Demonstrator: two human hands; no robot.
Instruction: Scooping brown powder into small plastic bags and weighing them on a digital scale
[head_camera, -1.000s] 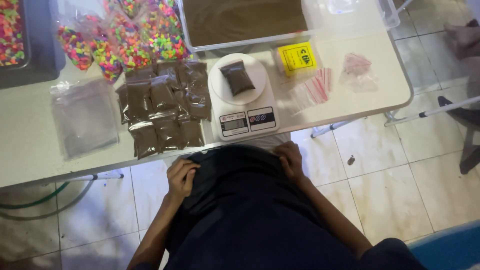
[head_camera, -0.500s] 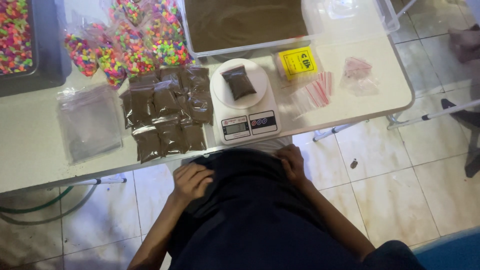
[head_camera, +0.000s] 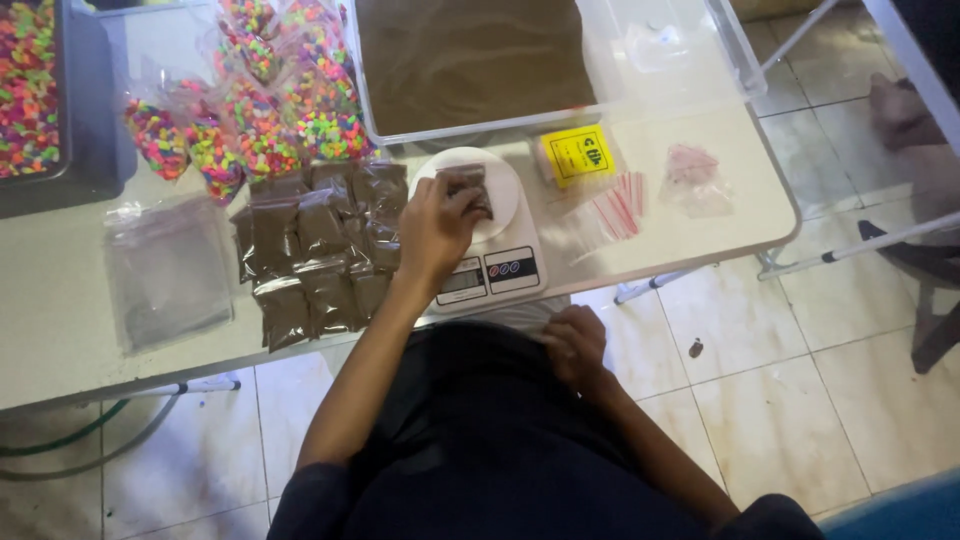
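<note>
A white kitchen scale (head_camera: 500, 262) stands at the table's front edge, and a small clear bag of brown sand (head_camera: 468, 184) lies on its round plate. My left hand (head_camera: 436, 232) reaches over the scale with its fingers closed on that bag. My right hand (head_camera: 573, 346) rests against my dark shirt at my waist, below the table edge, fingers curled with nothing in them. Several filled brown bags (head_camera: 318, 252) lie in rows just left of the scale.
A clear tub of brown sand (head_camera: 472, 60) sits behind the scale. Bags of coloured gravel (head_camera: 262, 120) and a grey tray of the same (head_camera: 28, 90) lie at back left. Empty clear bags (head_camera: 168, 268), a yellow packet (head_camera: 578, 154) and red-striped bags (head_camera: 622, 206) flank the scale.
My left hand has risen from my waist up to the scale and taken hold of the brown bag. My right hand has stayed at my waist.
</note>
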